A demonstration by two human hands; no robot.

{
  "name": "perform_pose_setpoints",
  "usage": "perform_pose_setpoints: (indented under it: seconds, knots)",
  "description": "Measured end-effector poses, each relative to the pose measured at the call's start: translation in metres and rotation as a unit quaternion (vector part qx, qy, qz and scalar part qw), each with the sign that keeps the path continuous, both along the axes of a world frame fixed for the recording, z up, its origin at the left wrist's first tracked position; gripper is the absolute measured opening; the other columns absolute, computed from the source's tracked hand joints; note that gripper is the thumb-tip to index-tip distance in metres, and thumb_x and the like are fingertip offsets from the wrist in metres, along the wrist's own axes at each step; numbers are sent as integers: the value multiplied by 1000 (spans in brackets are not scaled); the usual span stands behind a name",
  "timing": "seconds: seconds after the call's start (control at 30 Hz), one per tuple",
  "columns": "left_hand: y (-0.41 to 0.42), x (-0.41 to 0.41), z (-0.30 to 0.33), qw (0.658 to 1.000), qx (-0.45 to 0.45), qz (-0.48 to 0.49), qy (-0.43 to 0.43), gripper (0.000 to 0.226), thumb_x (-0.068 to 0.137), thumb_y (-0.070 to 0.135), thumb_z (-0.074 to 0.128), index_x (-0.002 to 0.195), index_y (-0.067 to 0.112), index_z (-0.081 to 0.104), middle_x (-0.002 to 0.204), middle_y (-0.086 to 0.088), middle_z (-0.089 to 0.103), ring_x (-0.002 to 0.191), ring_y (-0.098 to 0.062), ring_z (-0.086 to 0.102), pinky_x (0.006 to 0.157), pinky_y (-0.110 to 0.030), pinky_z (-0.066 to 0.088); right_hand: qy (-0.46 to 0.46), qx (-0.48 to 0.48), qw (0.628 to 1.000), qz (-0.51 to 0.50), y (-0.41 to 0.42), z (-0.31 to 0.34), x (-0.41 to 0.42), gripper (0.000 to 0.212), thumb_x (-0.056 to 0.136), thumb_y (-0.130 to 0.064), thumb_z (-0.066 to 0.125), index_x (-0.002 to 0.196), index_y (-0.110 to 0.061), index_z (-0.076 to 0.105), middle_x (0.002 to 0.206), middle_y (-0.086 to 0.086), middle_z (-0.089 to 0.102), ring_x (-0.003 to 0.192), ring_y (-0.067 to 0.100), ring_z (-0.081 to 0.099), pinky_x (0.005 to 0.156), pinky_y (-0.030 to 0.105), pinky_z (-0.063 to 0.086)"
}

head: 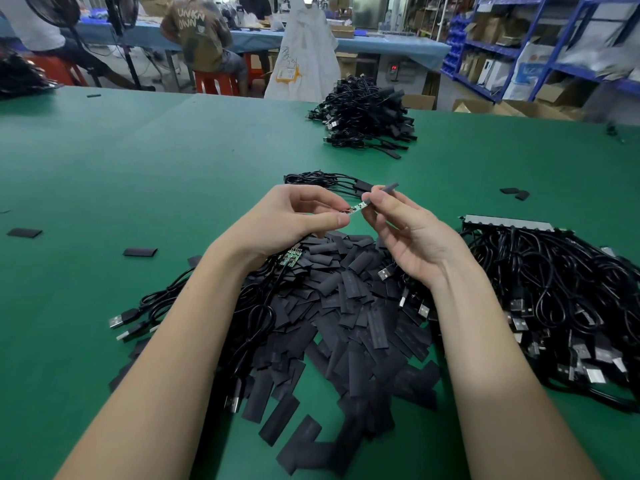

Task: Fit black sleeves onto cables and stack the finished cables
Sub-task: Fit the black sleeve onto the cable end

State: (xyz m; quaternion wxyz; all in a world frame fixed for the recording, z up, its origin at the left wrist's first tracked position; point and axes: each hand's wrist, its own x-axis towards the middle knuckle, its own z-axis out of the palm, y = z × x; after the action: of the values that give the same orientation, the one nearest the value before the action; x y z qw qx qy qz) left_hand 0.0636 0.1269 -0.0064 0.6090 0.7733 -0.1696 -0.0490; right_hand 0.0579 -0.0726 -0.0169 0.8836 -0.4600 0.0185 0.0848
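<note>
Step in hand, by judgement: sliding sleeve over board end of cable

- Left hand (298, 216): fingers clamped on small green circuit board (356, 208) at cable end; best held level and steady, tip aimed at sleeve mouth
- Right hand (408, 233): fingertips pinched on black sleeve (384, 190), raised above middle of table, mouth just meeting board tip; best squeezed open, then pushed leftward along board
- Sleeve: short, flat, matte dark tube, angled far-right
- Near: loose sleeve heap (346, 306)
- Far right: finished cable stack (367, 112)
</note>
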Motion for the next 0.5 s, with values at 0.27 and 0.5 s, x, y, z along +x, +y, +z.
perform_pose_setpoints:
  seconds: [0.27,0.5]
  knots:
    - [-1,3,-4,999,5,29,-11,9,86,13,79,95,12,77,72,7,70,63,-3,59,64,-12,47,1,-55,998,-34,0,6,0,39,59,-10,87,96,-3,77,91,8,78,80,16,76,64,12,55]
    - [-4,5,-6,999,-5,43,-11,10,86,17,79,95,14,79,82,-4,72,66,-5,60,66,-14,49,16,-7,999,-48,7,5,0,40,59,-6,85,98,0,75,90,11,78,78,17,76,63,13,56]
